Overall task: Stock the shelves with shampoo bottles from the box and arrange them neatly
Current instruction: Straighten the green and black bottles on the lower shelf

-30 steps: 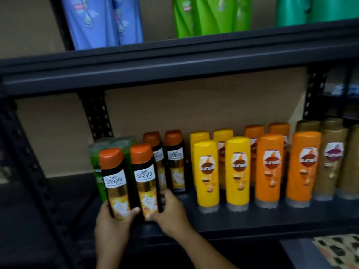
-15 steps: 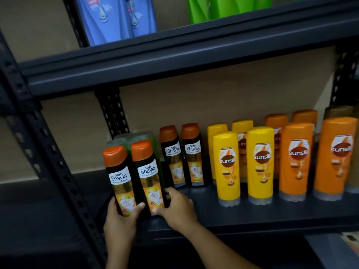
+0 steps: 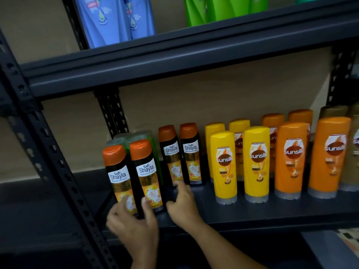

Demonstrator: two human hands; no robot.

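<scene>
Nearest you, at the front edge of the dark shelf [image 3: 252, 212], your left hand [image 3: 134, 226] curls its grip around the bases of two black Safi Shayla bottles [image 3: 134, 177] with orange caps, thumb pressed against the right one's label. Both bottles stand side by side, touching and leaning slightly left. Just to their right, your right hand [image 3: 182, 200] rests on the shelf with fingers loosely bent; its fingertips [image 3: 177, 184] reach the foot of the rear Shayla pair [image 3: 180, 154], and you cannot tell whether it grasps anything. Behind the held bottles stand green bottles [image 3: 134, 136], mostly hidden. Further right, yellow Sunsilk bottles [image 3: 240, 162] stand in two rows, then orange Sunsilk bottles [image 3: 310, 156], then brownish bottles [image 3: 334, 111] at the frame's edge. Above, the upper shelf [image 3: 174, 61] carries blue packs [image 3: 114, 18] and bright green packs [image 3: 223, 8].
</scene>
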